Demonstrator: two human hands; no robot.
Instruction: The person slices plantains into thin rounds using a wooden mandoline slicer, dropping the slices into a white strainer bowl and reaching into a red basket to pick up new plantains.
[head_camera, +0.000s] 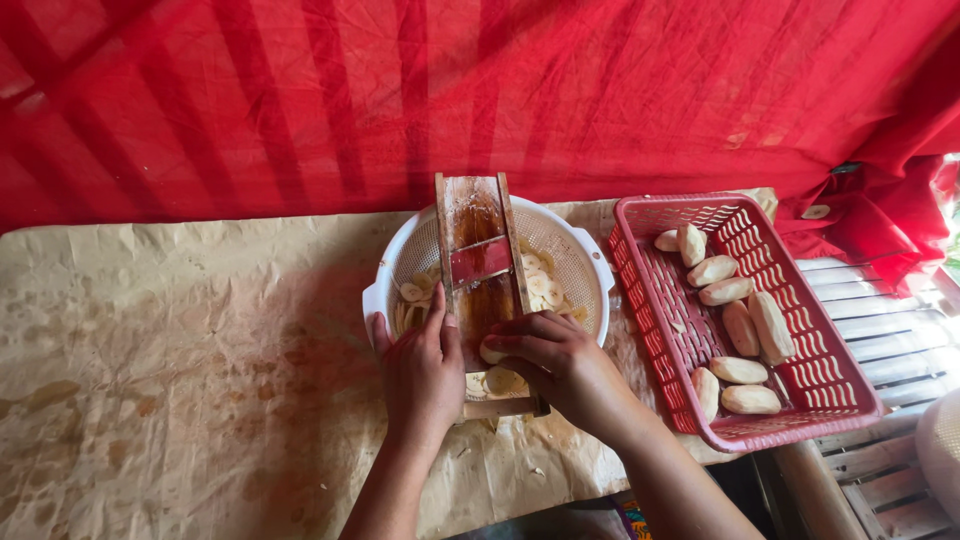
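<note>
A wooden slicer board (478, 262) with a metal blade lies across a white colander bowl (584, 262) that holds several pale banana slices (540, 283). My left hand (420, 375) grips the board's left edge near its lower end. My right hand (560, 362) presses a peeled banana piece (491, 353) against the board, just below the blade. A few cut slices (497, 382) lie on the board's near end between my hands.
A red plastic basket (655, 300) to the right holds several peeled bananas (738, 328). Stained brown paper (180, 350) covers the table. A red cloth (400, 90) hangs behind. Wooden slats (880, 330) sit at the far right.
</note>
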